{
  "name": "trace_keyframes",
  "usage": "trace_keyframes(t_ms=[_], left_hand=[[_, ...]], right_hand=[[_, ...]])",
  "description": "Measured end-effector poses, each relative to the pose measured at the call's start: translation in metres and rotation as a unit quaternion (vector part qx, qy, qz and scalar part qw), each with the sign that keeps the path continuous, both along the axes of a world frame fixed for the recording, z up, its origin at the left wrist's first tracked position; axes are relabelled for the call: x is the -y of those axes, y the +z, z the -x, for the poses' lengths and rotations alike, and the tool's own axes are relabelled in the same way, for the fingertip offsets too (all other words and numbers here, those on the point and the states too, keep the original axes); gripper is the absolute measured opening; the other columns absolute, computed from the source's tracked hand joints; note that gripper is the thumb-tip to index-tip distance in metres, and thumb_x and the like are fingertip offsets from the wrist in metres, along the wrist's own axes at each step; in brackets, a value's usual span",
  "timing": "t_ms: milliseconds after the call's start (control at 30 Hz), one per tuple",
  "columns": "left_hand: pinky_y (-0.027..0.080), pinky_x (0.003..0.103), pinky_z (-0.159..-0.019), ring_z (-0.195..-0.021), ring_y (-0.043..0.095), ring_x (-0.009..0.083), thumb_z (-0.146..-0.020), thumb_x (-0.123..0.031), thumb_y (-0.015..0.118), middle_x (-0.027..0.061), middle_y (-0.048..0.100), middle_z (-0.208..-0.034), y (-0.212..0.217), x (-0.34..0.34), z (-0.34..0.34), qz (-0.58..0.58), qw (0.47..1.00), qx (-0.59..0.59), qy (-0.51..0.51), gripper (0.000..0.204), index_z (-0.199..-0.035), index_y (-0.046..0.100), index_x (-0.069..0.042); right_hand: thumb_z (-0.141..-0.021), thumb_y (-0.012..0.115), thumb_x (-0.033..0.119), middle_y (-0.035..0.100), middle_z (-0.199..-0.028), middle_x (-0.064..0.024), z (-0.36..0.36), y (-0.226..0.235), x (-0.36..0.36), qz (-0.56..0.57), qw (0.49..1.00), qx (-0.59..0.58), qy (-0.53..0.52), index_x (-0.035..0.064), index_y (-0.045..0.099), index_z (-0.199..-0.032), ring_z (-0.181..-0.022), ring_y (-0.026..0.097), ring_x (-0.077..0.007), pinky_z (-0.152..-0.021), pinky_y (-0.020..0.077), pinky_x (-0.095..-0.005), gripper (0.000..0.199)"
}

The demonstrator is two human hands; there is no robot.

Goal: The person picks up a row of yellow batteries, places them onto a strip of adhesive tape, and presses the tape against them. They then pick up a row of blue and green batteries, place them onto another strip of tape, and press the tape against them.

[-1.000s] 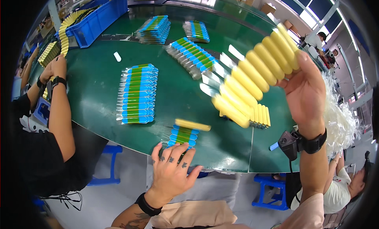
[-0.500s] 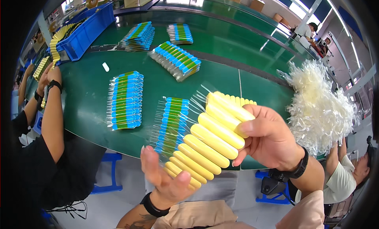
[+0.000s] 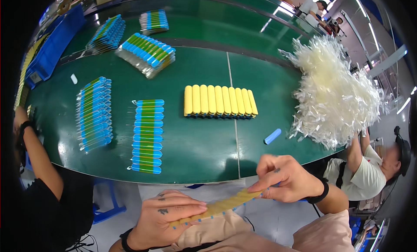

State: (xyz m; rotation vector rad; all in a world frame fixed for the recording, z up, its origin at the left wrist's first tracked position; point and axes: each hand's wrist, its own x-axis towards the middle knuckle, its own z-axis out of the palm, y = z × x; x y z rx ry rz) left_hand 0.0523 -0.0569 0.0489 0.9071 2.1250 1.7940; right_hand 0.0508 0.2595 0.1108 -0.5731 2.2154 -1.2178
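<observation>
My left hand (image 3: 167,213) is closed on one end of a strip of yellow round-ended flat sticks (image 3: 228,204), which look like nail files. My right hand (image 3: 284,180) pinches the other end between thumb and fingers. The strip is seen nearly edge-on over my lap, slightly bowed and blurred, with small blue marks along its lower edge. Beyond the hands, a row of yellow sticks (image 3: 220,100) lies on the table, with a dark layer under it. A single blue stick (image 3: 273,136) lies to its right.
A green table (image 3: 195,160) carries a blue-green row in clear sleeves (image 3: 147,136) and several sleeved stacks (image 3: 94,115). A large heap of clear plastic sleeves (image 3: 334,91) lies at right. A blue bin (image 3: 54,47) stands far left. Co-workers' arms (image 3: 41,160) flank both sides.
Both hands have lowered toward my lap and turned the strip from face-on to nearly edge-on. The view has swung right, so the yellow row and blue stick now show fully.
</observation>
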Motion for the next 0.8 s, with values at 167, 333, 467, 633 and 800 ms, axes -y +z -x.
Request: trace_keyframes(t_ms=[167,333,467,633,800], left_hand=[[0.057,0.035,-0.084,-0.091,0.074,0.0241,-0.083,-0.004,0.075,0.0089,0.077,-0.099,0.002,-0.006,0.008,0.054,0.993,0.095,-0.035,0.023,-0.106,0.077,-0.005],[0.056,0.036,-0.086,-0.09,0.074,0.0248,-0.084,0.001,0.068,0.0098,0.077,-0.099,0.003,-0.018,0.02,0.074,0.985,0.14,-0.064,0.024,-0.106,0.077,-0.006],[0.053,0.038,-0.094,-0.103,0.07,0.0238,-0.083,-0.006,0.069,0.0027,0.074,-0.111,-0.003,-0.027,0.035,0.103,0.96,-0.258,-0.022,0.024,-0.105,0.075,-0.013],[0.045,0.041,-0.105,-0.116,0.064,0.0232,-0.088,-0.016,0.066,-0.0032,0.07,-0.119,-0.018,-0.026,0.041,0.234,0.852,-0.469,0.004,0.021,-0.107,0.074,-0.019],[0.043,0.047,-0.107,-0.117,0.062,0.0255,-0.089,-0.017,0.065,-0.0002,0.068,-0.122,-0.031,-0.027,0.042,0.305,0.839,-0.447,-0.06,0.022,-0.109,0.074,-0.017]], right_hand=[[-0.088,0.076,0.003,0.077,-0.096,-0.0179,-0.022,-0.004,-0.027,0.114,0.984,0.062,-0.123,-0.0005,0.073,-0.09,-0.087,0.076,-0.0243,-0.073,0.0571,-0.0288,0.005],[-0.089,0.072,0.001,0.077,-0.1,-0.017,-0.028,-0.007,-0.042,0.108,0.985,0.055,-0.121,-0.0003,0.071,-0.089,-0.093,0.076,-0.0268,-0.08,0.0594,-0.0307,0.002],[-0.078,0.068,-0.005,0.075,-0.109,-0.0128,-0.029,-0.015,-0.048,0.022,0.974,-0.224,-0.025,0.0029,0.074,-0.093,-0.103,0.073,-0.0281,-0.089,0.0583,-0.0381,0.017],[-0.077,0.071,0.002,0.074,-0.113,-0.0094,-0.018,-0.036,-0.045,-0.128,0.864,-0.484,0.055,0.005,0.072,-0.091,-0.109,0.071,-0.0261,-0.096,0.0561,-0.0454,0.014],[-0.077,0.071,0.001,0.072,-0.118,-0.0089,-0.024,-0.079,-0.051,-0.177,0.856,-0.481,0.07,0.0033,0.07,-0.093,-0.115,0.068,-0.0283,-0.099,0.0546,-0.0485,0.016]])
